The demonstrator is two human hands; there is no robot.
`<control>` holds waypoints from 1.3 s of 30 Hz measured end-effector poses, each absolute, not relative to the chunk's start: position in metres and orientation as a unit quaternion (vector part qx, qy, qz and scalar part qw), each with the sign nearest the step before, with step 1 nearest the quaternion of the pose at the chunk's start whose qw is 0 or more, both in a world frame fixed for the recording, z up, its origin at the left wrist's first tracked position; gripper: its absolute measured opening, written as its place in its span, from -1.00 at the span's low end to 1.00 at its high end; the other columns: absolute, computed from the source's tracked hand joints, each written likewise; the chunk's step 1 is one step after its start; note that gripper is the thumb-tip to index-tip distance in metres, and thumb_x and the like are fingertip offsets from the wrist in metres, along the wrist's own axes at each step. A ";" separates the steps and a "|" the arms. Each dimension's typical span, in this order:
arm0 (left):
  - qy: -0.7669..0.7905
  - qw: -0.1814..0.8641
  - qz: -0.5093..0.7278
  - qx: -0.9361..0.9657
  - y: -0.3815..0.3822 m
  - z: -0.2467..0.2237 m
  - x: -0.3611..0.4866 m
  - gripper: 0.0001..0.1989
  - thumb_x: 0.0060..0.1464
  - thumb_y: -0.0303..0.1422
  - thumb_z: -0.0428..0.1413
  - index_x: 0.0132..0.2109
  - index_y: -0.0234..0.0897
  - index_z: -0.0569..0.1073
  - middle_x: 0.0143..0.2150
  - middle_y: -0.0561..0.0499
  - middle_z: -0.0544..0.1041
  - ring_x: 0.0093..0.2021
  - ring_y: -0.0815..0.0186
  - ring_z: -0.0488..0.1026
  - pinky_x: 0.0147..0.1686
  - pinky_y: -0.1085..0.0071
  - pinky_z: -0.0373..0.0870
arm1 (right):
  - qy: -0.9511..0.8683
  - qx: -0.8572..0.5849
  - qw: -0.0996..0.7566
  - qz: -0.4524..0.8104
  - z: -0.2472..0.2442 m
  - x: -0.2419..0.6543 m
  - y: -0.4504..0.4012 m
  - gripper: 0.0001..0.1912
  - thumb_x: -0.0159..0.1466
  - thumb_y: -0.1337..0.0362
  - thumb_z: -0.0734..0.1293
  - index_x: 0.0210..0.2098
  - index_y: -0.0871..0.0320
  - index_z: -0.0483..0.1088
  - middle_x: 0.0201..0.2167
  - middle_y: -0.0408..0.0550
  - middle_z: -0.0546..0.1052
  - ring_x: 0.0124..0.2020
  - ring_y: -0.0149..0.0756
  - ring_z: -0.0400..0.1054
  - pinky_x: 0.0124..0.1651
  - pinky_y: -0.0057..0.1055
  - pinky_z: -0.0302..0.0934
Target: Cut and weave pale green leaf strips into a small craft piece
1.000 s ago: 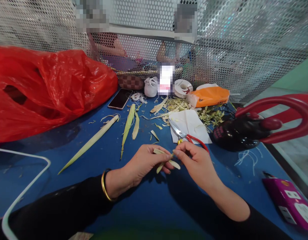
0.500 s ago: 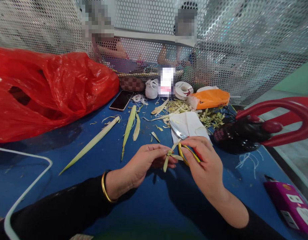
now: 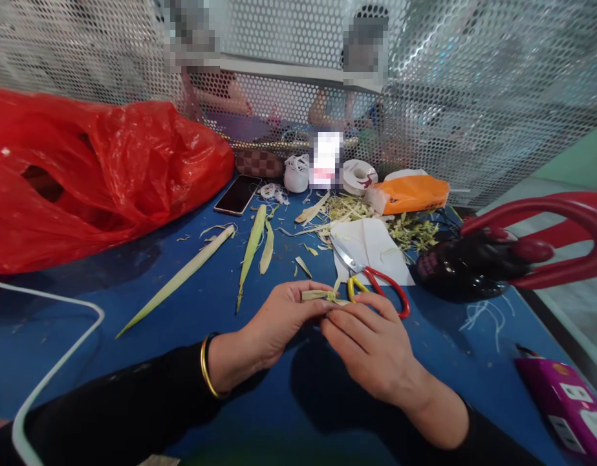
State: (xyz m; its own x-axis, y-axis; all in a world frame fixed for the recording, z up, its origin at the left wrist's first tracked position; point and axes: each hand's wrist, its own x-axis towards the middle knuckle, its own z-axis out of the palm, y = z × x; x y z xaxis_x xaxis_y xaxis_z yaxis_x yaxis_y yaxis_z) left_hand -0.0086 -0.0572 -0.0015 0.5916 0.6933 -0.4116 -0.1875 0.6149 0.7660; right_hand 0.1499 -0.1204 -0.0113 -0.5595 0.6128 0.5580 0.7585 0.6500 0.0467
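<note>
My left hand point(image 3: 283, 320), with a gold bangle at the wrist, pinches a small knotted piece of pale green leaf strips point(image 3: 332, 295). The piece's narrow ends stick out several ways. From the other side my right hand point(image 3: 373, 346) closes on the same piece; its thumb is hidden behind the fingers. Just beyond the right fingers lie scissors point(image 3: 386, 281) with one yellow and one red handle, their blades on a white paper point(image 3: 376, 241). Long pale green leaves point(image 3: 182, 277) rest on the blue table, left of the hands.
A red plastic bag point(image 3: 108, 175) fills the left side, and a white cable point(image 3: 60, 369) crosses in front of it. Phone point(image 3: 238, 195), ribbon spool point(image 3: 360, 176), orange packet point(image 3: 412, 194) and leaf scraps lie toward the perforated screen. Right are a black-and-red object point(image 3: 463, 268) and a purple box point(image 3: 563, 395).
My right hand has let go of the scissors, which now lie on the paper and table. It has moved left onto the leaf piece, which has turned in my left fingers.
</note>
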 end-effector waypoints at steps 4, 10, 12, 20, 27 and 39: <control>0.379 0.812 0.268 0.353 -0.059 0.000 -0.009 -0.74 -0.19 -0.39 0.34 -0.28 -0.37 0.54 -0.42 0.04 0.57 -0.43 0.46 0.43 -0.33 0.53 0.29 | -0.875 -0.374 0.279 -0.130 -0.010 0.150 -0.124 -0.75 0.31 0.48 0.18 -0.18 0.16 0.46 -0.31 -0.05 0.63 -0.24 -0.26 0.47 0.00 -0.22 0.16; 0.392 0.803 0.279 0.352 -0.062 0.001 -0.008 -0.78 -0.16 -0.44 0.30 -0.28 -0.36 0.53 -0.42 -0.01 0.59 -0.42 0.40 0.47 -0.28 0.47 0.34 | -0.886 -0.354 0.277 -0.112 -0.009 0.152 -0.126 -0.74 0.29 0.49 0.17 -0.16 0.15 0.45 -0.30 -0.05 0.64 -0.20 -0.24 0.49 -0.01 -0.22 0.22; 0.397 0.801 0.281 0.350 -0.062 0.000 -0.008 -0.78 -0.16 -0.44 0.30 -0.28 -0.36 0.53 -0.43 -0.02 0.60 -0.42 0.39 0.48 -0.28 0.47 0.35 | -0.890 -0.346 0.274 -0.110 -0.010 0.152 -0.126 -0.73 0.29 0.49 0.17 -0.16 0.16 0.45 -0.31 -0.05 0.64 -0.20 -0.24 0.49 -0.01 -0.23 0.22; 0.394 0.802 0.287 0.344 -0.054 0.005 -0.010 -0.74 -0.17 -0.41 0.31 -0.26 -0.37 0.51 -0.40 -0.04 0.61 -0.41 0.38 0.50 -0.27 0.46 0.38 | -0.809 -0.440 0.383 -0.074 -0.005 0.152 -0.122 -0.81 0.27 0.40 0.29 -0.10 0.18 0.38 -0.27 0.03 0.58 -0.21 -0.20 0.43 -0.07 -0.20 0.24; 0.413 0.782 0.296 0.361 -0.056 0.005 -0.010 -0.69 -0.22 -0.37 0.37 -0.28 -0.35 0.50 -0.45 0.01 0.57 -0.44 0.38 0.50 -0.34 0.48 0.38 | -0.691 -0.596 0.378 0.157 -0.004 0.151 -0.115 -0.77 0.33 0.25 0.25 -0.46 0.11 0.37 -0.52 -0.13 0.48 -0.45 -0.29 0.34 -0.33 -0.34 0.19; 0.425 0.772 0.301 0.364 -0.052 0.005 -0.012 -0.81 -0.23 -0.46 0.33 -0.38 -0.36 0.52 -0.55 0.06 0.53 -0.52 0.43 0.48 -0.39 0.52 0.39 | -0.668 -0.570 0.391 0.273 -0.003 0.146 -0.119 -0.74 0.34 0.29 0.20 -0.50 0.10 0.21 -0.55 -0.20 0.29 -0.49 -0.37 0.18 -0.41 -0.42 0.09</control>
